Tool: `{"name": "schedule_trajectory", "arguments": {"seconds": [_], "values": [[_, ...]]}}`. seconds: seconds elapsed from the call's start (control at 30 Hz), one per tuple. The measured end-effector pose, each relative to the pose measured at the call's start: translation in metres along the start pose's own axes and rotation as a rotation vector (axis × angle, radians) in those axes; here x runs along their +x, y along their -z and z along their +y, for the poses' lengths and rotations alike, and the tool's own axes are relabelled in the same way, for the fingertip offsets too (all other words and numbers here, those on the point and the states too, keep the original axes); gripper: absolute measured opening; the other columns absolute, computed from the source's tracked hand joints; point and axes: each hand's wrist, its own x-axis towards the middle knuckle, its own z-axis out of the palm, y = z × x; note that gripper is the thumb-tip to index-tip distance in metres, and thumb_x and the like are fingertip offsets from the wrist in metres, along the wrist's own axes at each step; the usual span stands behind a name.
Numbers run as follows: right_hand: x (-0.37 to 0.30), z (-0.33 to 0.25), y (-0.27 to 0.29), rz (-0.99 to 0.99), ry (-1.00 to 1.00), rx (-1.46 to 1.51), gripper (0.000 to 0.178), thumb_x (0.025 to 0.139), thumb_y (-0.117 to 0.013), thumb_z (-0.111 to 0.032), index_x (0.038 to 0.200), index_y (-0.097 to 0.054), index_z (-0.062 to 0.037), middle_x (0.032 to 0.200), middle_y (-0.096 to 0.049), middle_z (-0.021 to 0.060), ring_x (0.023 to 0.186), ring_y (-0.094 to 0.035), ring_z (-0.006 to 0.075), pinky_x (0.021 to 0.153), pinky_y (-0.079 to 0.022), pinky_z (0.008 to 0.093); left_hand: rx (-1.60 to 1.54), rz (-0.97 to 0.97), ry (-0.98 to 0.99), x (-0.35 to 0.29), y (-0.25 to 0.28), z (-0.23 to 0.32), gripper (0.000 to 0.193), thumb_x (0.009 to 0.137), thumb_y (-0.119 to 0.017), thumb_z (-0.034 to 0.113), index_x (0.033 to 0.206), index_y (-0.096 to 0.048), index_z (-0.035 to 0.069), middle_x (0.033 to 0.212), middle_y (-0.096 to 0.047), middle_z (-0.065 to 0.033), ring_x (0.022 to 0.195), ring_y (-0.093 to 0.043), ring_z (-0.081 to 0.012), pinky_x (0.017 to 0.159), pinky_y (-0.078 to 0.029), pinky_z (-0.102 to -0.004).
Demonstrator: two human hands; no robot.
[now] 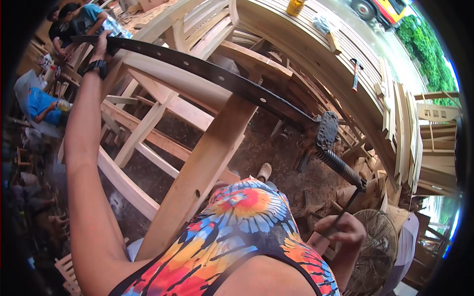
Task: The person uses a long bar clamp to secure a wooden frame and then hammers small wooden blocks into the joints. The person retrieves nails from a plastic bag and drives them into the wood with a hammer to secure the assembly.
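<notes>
A long dark metal bar clamp (221, 78), with holes along its bar, lies across a wooden frame (197, 158) of pale boards. My left hand (101, 45), with a black watch on the wrist, is closed round the bar near its far left end. Toward the right, the clamp's screw jaw (327, 130) carries a threaded spindle (340, 165). My right hand (343, 231) is closed on the thin rod handle (348, 204) at the spindle's end. Beneath the bar, a wide wooden board (197, 170) of the frame runs back toward my body.
A slatted wooden bench (316, 64) at the far right holds a hammer (355, 75) and a yellow jar (295, 7). A round fan (375, 249) stands near my right hand. Other people (81, 22) are at the far left. Wood shavings litter the floor.
</notes>
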Motion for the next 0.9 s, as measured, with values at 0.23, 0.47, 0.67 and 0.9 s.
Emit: {"name": "schedule_trajectory", "arguments": {"seconds": [0.23, 0.47, 0.67, 0.9], "values": [[-0.025, -0.035, 0.039, 0.562, 0.802, 0.010, 0.035, 0.093, -0.062, -0.016, 0.118, -0.064, 0.0092, 0.098, -0.070, 0.0202, 0.056, -0.061, 0.0212, 0.055, -0.050, 0.0321, -0.051, -0.051, 0.049, 0.010, 0.010, 0.000, 0.026, 0.088, -0.066, 0.031, 0.089, -0.065, 0.005, 0.075, -0.071, -0.0097, 0.064, -0.070, -0.0239, 0.064, -0.061, -0.0347], [0.048, 0.024, 0.050, 0.948, 0.197, 0.012, 0.058, 0.081, -0.063, -0.010, 0.137, -0.059, 0.0041, 0.117, -0.071, 0.0126, 0.071, -0.059, 0.0108, 0.055, -0.045, 0.0255, -0.058, 0.002, 0.033, 0.007, -0.010, -0.004, 0.029, 0.087, -0.067, 0.030, 0.099, -0.061, 0.005, 0.081, -0.067, -0.0061, 0.067, -0.069, -0.0216, 0.064, -0.061, -0.0339], [-0.031, 0.007, 0.015, 0.274, 0.175, 0.028, 0.065, 0.069, -0.070, -0.018, 0.128, -0.062, 0.0088, 0.102, -0.072, 0.0163, 0.066, -0.065, 0.0162, 0.054, -0.049, 0.0265, 0.048, 0.087, -0.078, 0.051, 0.052, -0.015, 0.049, 0.081, -0.074, 0.035, 0.115, -0.059, 0.003, 0.094, -0.064, -0.0060, 0.074, -0.067, -0.0184, 0.068, -0.058, -0.0319], [-0.032, 0.008, 0.080, 1.195, 0.505, -0.081, 0.079, 0.073, -0.060, 0.000, 0.151, -0.045, 0.0027, 0.145, -0.059, 0.0154, 0.066, -0.052, 0.0024, 0.052, -0.040, 0.0163, 0.094, 0.191, -0.097, 0.011, -0.040, -0.020, 0.041, 0.082, -0.071, 0.044, 0.098, -0.063, 0.007, 0.085, -0.065, -0.0044, 0.070, -0.067, -0.0165, 0.066, -0.057, -0.0327]]}}
